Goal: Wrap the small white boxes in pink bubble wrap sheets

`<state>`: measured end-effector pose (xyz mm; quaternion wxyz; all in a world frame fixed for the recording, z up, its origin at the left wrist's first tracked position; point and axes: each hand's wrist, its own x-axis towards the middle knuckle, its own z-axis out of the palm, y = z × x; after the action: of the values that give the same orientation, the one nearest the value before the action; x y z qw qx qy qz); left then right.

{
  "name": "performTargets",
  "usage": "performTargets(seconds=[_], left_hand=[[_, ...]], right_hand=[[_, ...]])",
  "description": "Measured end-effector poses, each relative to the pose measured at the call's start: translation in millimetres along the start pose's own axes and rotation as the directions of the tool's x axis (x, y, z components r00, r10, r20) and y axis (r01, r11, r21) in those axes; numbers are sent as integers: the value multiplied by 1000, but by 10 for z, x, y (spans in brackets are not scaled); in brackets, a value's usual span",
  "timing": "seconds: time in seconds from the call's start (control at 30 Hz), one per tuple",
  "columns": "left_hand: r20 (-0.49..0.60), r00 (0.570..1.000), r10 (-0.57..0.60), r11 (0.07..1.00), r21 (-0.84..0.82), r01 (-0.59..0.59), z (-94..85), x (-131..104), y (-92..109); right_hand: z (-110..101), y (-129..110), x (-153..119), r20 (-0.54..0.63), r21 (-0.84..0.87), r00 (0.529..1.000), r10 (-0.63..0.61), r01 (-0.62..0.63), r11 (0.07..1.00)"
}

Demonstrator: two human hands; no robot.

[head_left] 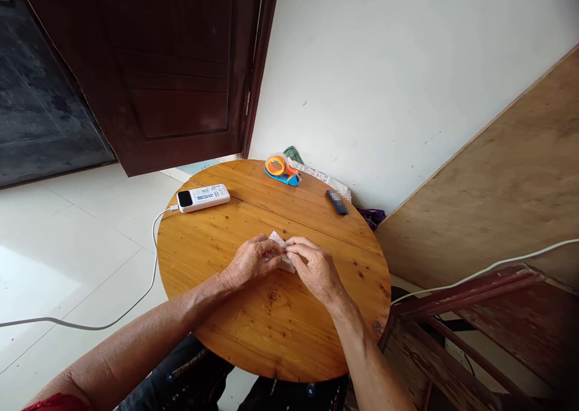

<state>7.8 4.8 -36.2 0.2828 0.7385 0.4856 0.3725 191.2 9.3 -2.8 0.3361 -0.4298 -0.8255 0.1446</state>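
Observation:
On the round wooden table [217,236] lies a small whitish packet or piece of paper [287,265], partly covered by my fingers. My left hand [256,258] rests at its left side, fingers curled and pressed on it. From the right, my right hand [314,266] pinches at its upper middle, thumb and forefinger together near the left fingertips. What exactly the right fingertips grip is too small to make out.
A white device [210,197] with a cable [154,266] lies at the table's left. An orange and blue tape dispenser [283,169] stands at the back, and a dark blurred object [337,202] lies back right. Behind are a wall and a door [181,67].

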Motion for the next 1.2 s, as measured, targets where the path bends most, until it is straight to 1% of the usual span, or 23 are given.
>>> performTargets(seconds=[0.07, 0.13, 0.23, 0.3, 0.43, 0.53, 0.6, 0.77, 0.87, 0.97, 1.07, 1.2], left_hand=[[1, 1000, 2, 1000, 16, -2, 1, 1, 2], [-26, 1000, 10, 1000, 28, -9, 8, -1, 6], [-61, 998, 30, 998, 49, -27, 28, -11, -4], [-45, 998, 41, 997, 72, -38, 42, -20, -23], [-16, 998, 62, 994, 96, -60, 60, -25, -58], [-16, 998, 61, 993, 99, -59, 54, -15, -57], [-13, 999, 46, 994, 99, -45, 43, -4, -49], [-8, 1000, 25, 996, 85, -25, 25, 12, -48], [-12, 1000, 29, 997, 66, -28, 24, 8, -46], [-14, 999, 31, 998, 57, -30, 18, 8, -29], [-13, 999, 42, 997, 60, -41, 4, 13, -9], [-18, 999, 46, 997, 55, -45, 2, 13, -11]], right_hand=[[12, -25, -76, 4, -148, 998, -63, 63, 987], [34, -58, -134, 7, -264, 993, -116, 114, 958], [82, -100, -196, -5, -367, 988, -151, 139, 920], [119, -101, -230, -26, -404, 987, -159, 135, 905], [149, -35, -278, -81, -408, 982, -168, 121, 905], [133, -8, -277, -68, -412, 984, -165, 123, 903], [129, -30, -260, -55, -419, 986, -158, 121, 900], [168, -144, -203, -51, -451, 993, -103, 69, 890], [150, -151, -203, -41, -418, 993, -107, 80, 905], [84, -96, -246, -95, -359, 986, -140, 98, 928], [22, -30, -285, -153, -350, 980, -124, 64, 935], [11, 20, -279, -100, -325, 990, -95, 58, 944]])
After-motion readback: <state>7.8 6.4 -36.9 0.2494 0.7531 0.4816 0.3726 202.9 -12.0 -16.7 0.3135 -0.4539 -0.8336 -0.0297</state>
